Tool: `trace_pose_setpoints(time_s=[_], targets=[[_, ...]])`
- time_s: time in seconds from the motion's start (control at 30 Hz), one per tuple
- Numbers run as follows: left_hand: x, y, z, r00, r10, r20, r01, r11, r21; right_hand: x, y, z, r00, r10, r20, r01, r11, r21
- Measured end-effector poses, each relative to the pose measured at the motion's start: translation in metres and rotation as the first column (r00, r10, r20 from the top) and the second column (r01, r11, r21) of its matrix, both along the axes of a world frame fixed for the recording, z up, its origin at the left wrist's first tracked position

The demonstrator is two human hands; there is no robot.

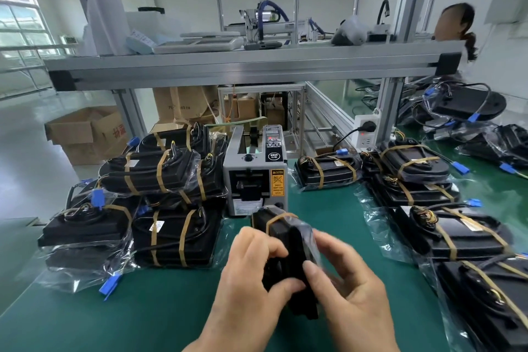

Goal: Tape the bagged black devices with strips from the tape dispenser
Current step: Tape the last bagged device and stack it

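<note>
Table (160,311): green top.
Middle: gray dispenser (255,171) stands at the back.
Left: bagged, taped devices (171,177), piled up.
Right: more of them, some stacked.

Left hand (251,263) and right hand (350,283) sit close together, fingers curled in a grip, thumbs nearly meeting.

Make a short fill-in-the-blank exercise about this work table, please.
1. The left hand and right hand hold one bagged device, coloured ____.
2. The tape dispenser stands on a ____ mat.
3. The plugs on the taped devices are ____.
Missing words: black; green; blue.
</note>
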State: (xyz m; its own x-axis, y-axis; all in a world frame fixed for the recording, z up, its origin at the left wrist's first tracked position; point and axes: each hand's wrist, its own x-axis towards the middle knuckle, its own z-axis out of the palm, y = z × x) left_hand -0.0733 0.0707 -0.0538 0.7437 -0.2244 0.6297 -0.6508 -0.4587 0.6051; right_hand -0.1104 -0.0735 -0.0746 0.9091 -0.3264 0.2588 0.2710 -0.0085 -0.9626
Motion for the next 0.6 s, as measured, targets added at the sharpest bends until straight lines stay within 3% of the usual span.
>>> trace_pose_setpoints(time_s=[0.17,0.27,0.6], targets=[[-0.008,-0.009,-0.019,0.979,-0.033,0.199,0.036,0.999,-0.011,-0.002,0.008,0.019,0.995,-0.059,-0.079,0.043,0.981,-0.191],[-0.006,-0.008,-0.028,0.967,-0.036,0.254,0.032,0.999,0.018,-0.005,0.011,0.021,0.991,-0.064,-0.116,0.037,0.975,-0.221],[-0.002,0.003,-0.049,0.948,-0.058,0.314,0.043,0.998,0.054,-0.005,0.013,0.017,0.990,-0.077,-0.116,0.076,0.997,-0.011]])
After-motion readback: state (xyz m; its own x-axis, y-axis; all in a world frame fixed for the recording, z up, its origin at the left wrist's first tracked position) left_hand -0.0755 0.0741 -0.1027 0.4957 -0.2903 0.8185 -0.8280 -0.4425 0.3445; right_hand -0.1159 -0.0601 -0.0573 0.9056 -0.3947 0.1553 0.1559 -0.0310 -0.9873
